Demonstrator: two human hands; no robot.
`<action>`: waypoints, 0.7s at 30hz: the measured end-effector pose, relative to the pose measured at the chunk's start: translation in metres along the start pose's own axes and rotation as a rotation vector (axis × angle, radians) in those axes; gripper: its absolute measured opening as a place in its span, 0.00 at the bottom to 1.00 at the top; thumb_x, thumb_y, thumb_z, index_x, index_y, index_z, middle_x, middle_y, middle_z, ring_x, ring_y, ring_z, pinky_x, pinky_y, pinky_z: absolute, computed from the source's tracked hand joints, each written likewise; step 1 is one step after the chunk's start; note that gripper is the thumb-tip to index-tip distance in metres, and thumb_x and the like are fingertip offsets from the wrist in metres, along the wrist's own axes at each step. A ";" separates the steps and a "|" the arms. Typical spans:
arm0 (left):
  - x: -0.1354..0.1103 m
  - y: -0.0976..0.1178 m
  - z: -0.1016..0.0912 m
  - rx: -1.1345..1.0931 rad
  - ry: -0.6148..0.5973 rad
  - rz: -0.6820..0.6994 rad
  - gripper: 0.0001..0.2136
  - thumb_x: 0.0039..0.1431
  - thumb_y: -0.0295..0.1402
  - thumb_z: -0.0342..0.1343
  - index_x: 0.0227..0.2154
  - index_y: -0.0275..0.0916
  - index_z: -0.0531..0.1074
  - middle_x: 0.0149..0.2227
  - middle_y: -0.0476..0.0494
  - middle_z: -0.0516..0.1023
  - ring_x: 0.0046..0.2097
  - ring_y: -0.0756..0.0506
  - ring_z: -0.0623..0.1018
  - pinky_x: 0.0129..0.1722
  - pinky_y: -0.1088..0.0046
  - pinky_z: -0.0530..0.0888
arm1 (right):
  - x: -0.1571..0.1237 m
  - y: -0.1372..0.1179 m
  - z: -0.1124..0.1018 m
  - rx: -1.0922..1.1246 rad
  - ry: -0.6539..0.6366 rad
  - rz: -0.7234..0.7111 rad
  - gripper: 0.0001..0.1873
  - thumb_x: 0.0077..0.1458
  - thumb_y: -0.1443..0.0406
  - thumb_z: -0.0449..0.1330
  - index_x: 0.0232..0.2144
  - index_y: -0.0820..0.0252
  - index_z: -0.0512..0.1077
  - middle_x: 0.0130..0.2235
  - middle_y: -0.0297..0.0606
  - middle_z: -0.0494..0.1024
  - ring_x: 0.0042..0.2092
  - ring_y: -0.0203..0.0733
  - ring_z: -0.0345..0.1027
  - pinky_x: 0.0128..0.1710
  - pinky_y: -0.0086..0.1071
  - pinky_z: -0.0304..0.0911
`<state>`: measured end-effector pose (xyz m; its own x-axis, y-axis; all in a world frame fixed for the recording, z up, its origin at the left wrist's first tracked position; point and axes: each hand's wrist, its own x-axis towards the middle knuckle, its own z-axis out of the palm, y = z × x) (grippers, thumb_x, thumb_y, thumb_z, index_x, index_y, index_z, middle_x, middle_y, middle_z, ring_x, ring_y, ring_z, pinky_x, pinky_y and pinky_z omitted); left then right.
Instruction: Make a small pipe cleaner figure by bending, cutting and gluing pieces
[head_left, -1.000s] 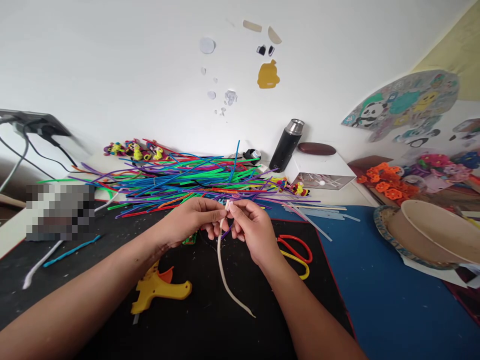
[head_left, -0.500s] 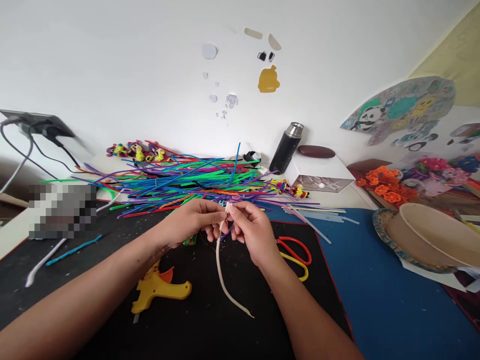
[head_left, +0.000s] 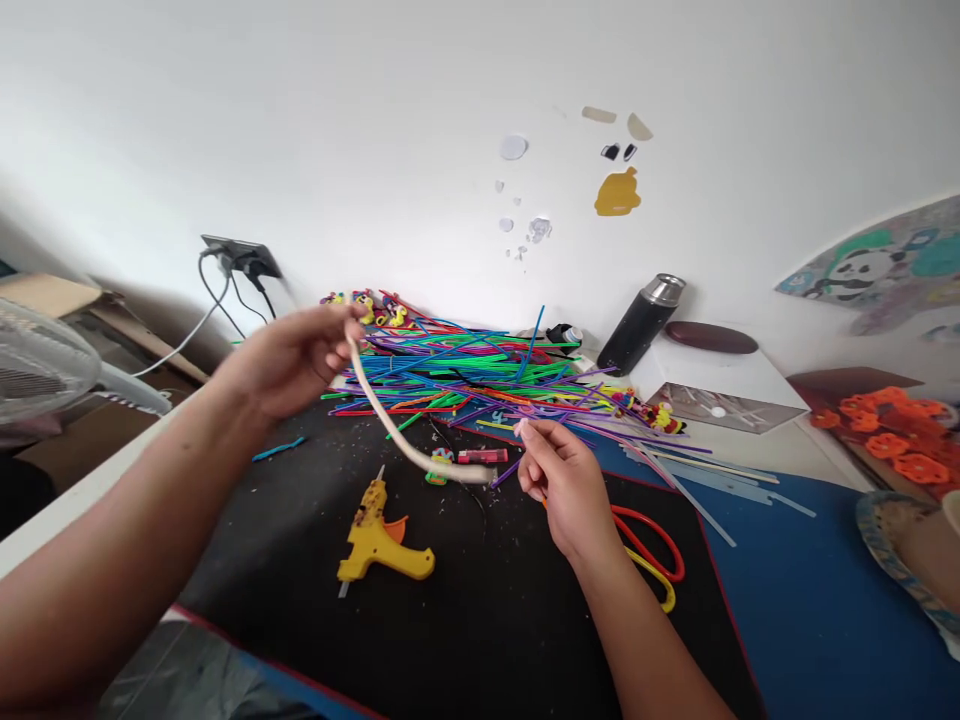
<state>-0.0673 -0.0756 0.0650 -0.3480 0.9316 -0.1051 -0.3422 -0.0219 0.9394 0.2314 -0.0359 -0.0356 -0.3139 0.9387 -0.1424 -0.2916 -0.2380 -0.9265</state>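
Note:
Raised at the left, my left hand (head_left: 296, 365) is closed on one end of a cream pipe cleaner (head_left: 390, 425). The stem hangs in a curve, and its free end reaches toward the middle of the black mat. Nearer the centre, my right hand (head_left: 566, 485) pinches a small pale piece (head_left: 520, 427) between thumb and fingers; its exact kind is too small to tell. Below the pipe cleaner lies a yellow glue gun (head_left: 382, 545). A pinkish-red lighter (head_left: 483, 456) rests left of my right hand, and red and yellow scissor handles (head_left: 664, 545) show beyond my right wrist.
A heap of coloured pipe cleaners (head_left: 457, 370) spreads along the wall. Behind it on the right stand a black thermos (head_left: 637, 325) and a white box (head_left: 720, 390). A fan (head_left: 45, 365) is at the far left. A blue twisted stem (head_left: 279, 449) lies on the black mat (head_left: 495, 620).
My hands have moved apart; the left went up and left with the cream pipe cleaner. My right hand keeps a small pale piece. The view has turned left, bringing the fan in.

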 end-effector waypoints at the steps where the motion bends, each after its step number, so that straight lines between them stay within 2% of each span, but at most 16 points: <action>1: 0.003 0.007 -0.011 -0.013 0.065 0.055 0.07 0.67 0.23 0.55 0.35 0.33 0.78 0.24 0.52 0.78 0.23 0.58 0.71 0.23 0.90 0.70 | -0.001 0.000 0.001 -0.006 -0.009 0.007 0.21 0.49 0.50 0.75 0.34 0.59 0.77 0.18 0.25 0.64 0.19 0.32 0.60 0.17 0.24 0.45; 4: 0.012 0.006 -0.040 0.096 0.219 0.210 0.05 0.65 0.22 0.55 0.36 0.33 0.75 0.32 0.49 0.82 0.34 0.55 0.79 0.37 0.87 0.77 | -0.001 0.001 0.002 -0.009 -0.007 0.001 0.21 0.49 0.50 0.76 0.34 0.59 0.77 0.18 0.25 0.64 0.19 0.32 0.60 0.17 0.24 0.46; 6: 0.016 -0.008 -0.058 0.405 0.201 0.160 0.03 0.64 0.27 0.57 0.37 0.34 0.75 0.39 0.44 0.84 0.43 0.49 0.83 0.47 0.76 0.79 | -0.001 0.001 0.001 -0.007 0.008 -0.006 0.22 0.48 0.50 0.76 0.34 0.59 0.77 0.19 0.25 0.64 0.20 0.32 0.60 0.17 0.24 0.46; 8: 0.017 -0.022 -0.078 0.581 0.202 0.096 0.09 0.57 0.30 0.64 0.40 0.32 0.77 0.42 0.36 0.85 0.45 0.40 0.83 0.48 0.66 0.79 | 0.001 0.002 -0.001 -0.009 0.023 -0.008 0.22 0.48 0.50 0.77 0.34 0.59 0.77 0.19 0.25 0.64 0.20 0.31 0.59 0.17 0.24 0.46; 9: 0.015 -0.027 -0.088 0.880 0.197 0.108 0.15 0.55 0.34 0.66 0.44 0.35 0.78 0.42 0.39 0.85 0.45 0.38 0.83 0.48 0.66 0.78 | 0.002 0.002 -0.001 -0.010 0.029 -0.008 0.22 0.48 0.50 0.77 0.34 0.59 0.77 0.19 0.25 0.63 0.20 0.31 0.59 0.17 0.24 0.46; 10: 0.013 -0.030 -0.099 0.985 0.237 0.119 0.20 0.51 0.35 0.69 0.47 0.35 0.79 0.42 0.37 0.85 0.47 0.34 0.82 0.49 0.62 0.77 | 0.002 0.003 -0.002 -0.012 0.031 -0.008 0.22 0.47 0.50 0.77 0.34 0.59 0.77 0.19 0.25 0.63 0.20 0.31 0.59 0.17 0.24 0.47; 11: 0.010 -0.032 -0.111 1.072 0.274 0.144 0.22 0.51 0.36 0.69 0.50 0.36 0.78 0.45 0.36 0.84 0.49 0.32 0.81 0.52 0.61 0.75 | 0.003 0.003 -0.002 -0.013 0.029 -0.007 0.22 0.47 0.50 0.77 0.34 0.59 0.78 0.19 0.25 0.63 0.20 0.31 0.59 0.17 0.24 0.47; 12: 0.006 -0.032 -0.121 1.299 0.286 0.195 0.21 0.57 0.40 0.64 0.51 0.36 0.78 0.47 0.35 0.83 0.49 0.32 0.81 0.51 0.60 0.74 | 0.003 0.004 -0.002 -0.015 0.026 -0.006 0.22 0.47 0.50 0.77 0.34 0.59 0.78 0.19 0.25 0.63 0.20 0.31 0.59 0.17 0.24 0.47; 14: 0.000 -0.032 -0.137 1.658 0.200 0.211 0.19 0.65 0.41 0.55 0.50 0.34 0.78 0.48 0.32 0.82 0.48 0.32 0.80 0.50 0.58 0.72 | 0.002 0.006 -0.001 -0.025 0.011 0.000 0.22 0.47 0.50 0.77 0.33 0.59 0.78 0.19 0.25 0.63 0.20 0.32 0.60 0.17 0.24 0.47; 18: -0.006 -0.044 -0.145 1.748 0.105 0.206 0.12 0.61 0.38 0.61 0.41 0.35 0.81 0.42 0.37 0.82 0.50 0.34 0.77 0.54 0.61 0.68 | 0.001 0.009 0.003 -0.058 -0.018 0.001 0.22 0.48 0.49 0.76 0.34 0.60 0.78 0.18 0.25 0.64 0.20 0.32 0.60 0.16 0.24 0.47; 21: -0.010 -0.051 -0.142 1.737 0.110 0.209 0.08 0.60 0.37 0.61 0.34 0.36 0.80 0.38 0.41 0.81 0.46 0.39 0.76 0.51 0.66 0.69 | 0.001 0.009 0.002 -0.062 -0.013 -0.010 0.22 0.47 0.49 0.76 0.34 0.59 0.79 0.18 0.25 0.64 0.20 0.32 0.60 0.16 0.24 0.47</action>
<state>-0.1703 -0.1354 -0.0278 -0.3381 0.9356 0.1016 0.9339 0.3202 0.1594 0.2263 -0.0376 -0.0434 -0.3234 0.9375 -0.1285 -0.2383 -0.2121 -0.9477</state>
